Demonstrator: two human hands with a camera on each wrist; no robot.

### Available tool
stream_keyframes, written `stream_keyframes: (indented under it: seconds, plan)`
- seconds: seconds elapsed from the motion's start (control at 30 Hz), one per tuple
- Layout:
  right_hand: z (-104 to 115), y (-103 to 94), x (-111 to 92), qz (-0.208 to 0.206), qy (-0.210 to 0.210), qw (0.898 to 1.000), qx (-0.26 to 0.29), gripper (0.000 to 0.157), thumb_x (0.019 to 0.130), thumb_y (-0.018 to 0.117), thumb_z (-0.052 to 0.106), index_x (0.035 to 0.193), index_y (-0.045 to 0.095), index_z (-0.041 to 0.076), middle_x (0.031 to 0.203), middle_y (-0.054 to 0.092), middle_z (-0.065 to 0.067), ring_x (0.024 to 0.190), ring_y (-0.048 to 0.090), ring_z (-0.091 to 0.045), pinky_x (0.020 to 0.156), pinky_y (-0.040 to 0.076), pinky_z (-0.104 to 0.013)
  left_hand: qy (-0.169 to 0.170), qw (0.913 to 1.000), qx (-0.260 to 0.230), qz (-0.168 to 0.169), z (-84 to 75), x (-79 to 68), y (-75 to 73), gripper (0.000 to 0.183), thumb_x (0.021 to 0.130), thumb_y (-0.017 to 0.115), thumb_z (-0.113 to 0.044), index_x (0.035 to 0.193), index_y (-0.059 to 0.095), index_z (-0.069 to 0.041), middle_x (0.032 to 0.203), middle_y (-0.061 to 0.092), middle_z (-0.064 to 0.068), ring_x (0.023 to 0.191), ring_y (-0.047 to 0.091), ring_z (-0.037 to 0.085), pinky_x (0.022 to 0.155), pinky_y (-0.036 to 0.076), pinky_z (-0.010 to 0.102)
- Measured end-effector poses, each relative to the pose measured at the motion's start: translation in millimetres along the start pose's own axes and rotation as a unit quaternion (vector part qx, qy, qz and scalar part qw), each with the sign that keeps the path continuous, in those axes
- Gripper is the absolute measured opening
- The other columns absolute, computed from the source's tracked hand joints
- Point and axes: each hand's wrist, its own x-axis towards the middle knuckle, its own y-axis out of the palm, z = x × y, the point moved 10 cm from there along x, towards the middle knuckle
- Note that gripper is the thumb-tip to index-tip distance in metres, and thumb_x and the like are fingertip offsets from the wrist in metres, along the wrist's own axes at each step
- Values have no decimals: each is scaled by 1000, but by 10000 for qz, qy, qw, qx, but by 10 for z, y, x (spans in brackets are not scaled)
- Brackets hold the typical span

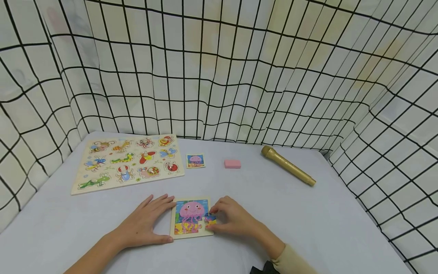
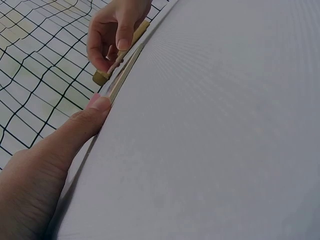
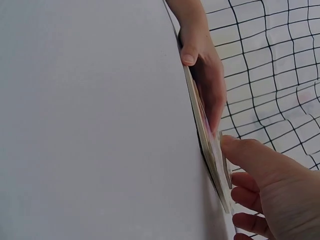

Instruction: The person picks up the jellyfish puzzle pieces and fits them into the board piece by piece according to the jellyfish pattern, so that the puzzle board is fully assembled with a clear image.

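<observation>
A small square jigsaw puzzle board (image 1: 204, 231) lies on the white table, showing a pink jellyfish (image 1: 191, 210) above a yellow and pink seabed. Its lower right corner is bare. The left hand (image 1: 145, 222) rests along the board's left side, fingers spread, fingertips at the upper left corner and thumb at the lower left. Between thumb and fingers, the right hand (image 1: 236, 220) pinches a blue and yellow puzzle piece (image 1: 210, 219) over the board's right side. In the right wrist view the piece (image 3: 226, 162) is tilted on edge, close above the board.
Behind, a wooden insect puzzle (image 1: 133, 180) lies at left, beside a small jellyfish picture card (image 1: 195, 161). Further right are a pink block (image 1: 232, 164) and a gold microphone (image 1: 287, 165). Black-gridded white cloth (image 1: 219, 83) encloses the table's back and sides. Something black (image 1: 264, 268) shows at the bottom edge.
</observation>
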Motion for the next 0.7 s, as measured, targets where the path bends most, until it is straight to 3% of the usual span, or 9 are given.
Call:
stream_keyframes:
  seconds: [0.37, 0.7]
  plan:
    - [109, 137, 85, 167, 68, 9989, -428, 38, 76, 68, 48, 99, 64, 18, 96, 53, 12, 90, 45, -2, 79, 41, -16, 4, 10000, 53, 15, 2, 9, 2, 91, 66, 55, -76, 133, 48, -15, 141, 40, 1, 132, 30, 23, 108, 13, 48]
    - [78, 144, 83, 69, 178, 9995, -249, 34, 77, 69, 45, 98, 64, 18, 95, 52, 13, 90, 44, -2, 78, 41, -16, -35, 10000, 66, 43, 10, 9, 7, 92, 65, 55, -77, 133, 48, -15, 141, 41, 2, 132, 30, 24, 108, 13, 50]
